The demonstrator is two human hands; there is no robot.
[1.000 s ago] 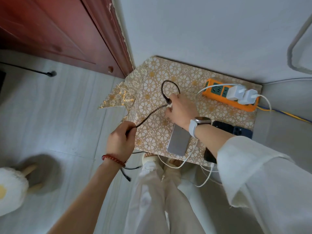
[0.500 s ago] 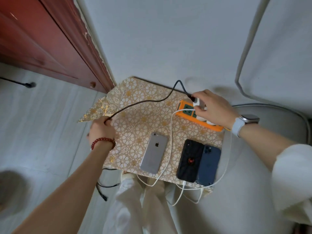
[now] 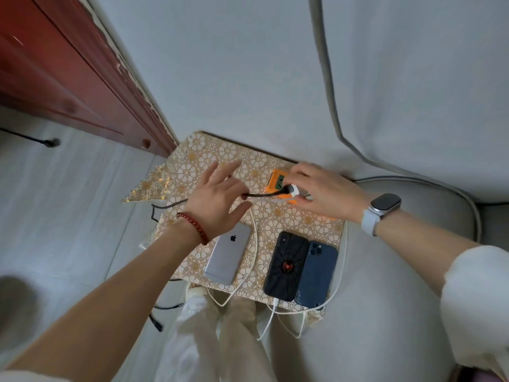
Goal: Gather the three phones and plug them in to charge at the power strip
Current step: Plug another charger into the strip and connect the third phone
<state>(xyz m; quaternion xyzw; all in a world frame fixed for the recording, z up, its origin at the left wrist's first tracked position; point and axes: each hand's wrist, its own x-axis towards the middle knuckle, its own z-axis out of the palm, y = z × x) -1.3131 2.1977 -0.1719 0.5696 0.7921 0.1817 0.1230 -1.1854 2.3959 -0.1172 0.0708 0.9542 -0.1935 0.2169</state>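
Three phones lie face down on the gold flowered cloth (image 3: 275, 216): a silver phone (image 3: 228, 253), a black phone (image 3: 286, 267) with a red spider, and a dark blue phone (image 3: 316, 274) touching it. White cables run from the phones' near ends. At the back, the orange power strip (image 3: 276, 181) is partly hidden by my right hand (image 3: 322, 191), which grips a white charger plug (image 3: 292, 190) at the strip. A black cable (image 3: 261, 194) leads from that plug under my left hand (image 3: 217, 199). The left hand's fingers are spread over the cable.
The cloth covers a small low table against a white wall. A red-brown wooden door (image 3: 68, 73) stands at the left. Grey cushioned furniture (image 3: 399, 285) lies right of the table. More of the black cable hangs down to the pale floor (image 3: 68, 216) at the left.
My left hand has let go of the black cable at the cloth's left edge and moved right, over the cable near the strip. My right hand stays at the strip with the plug.
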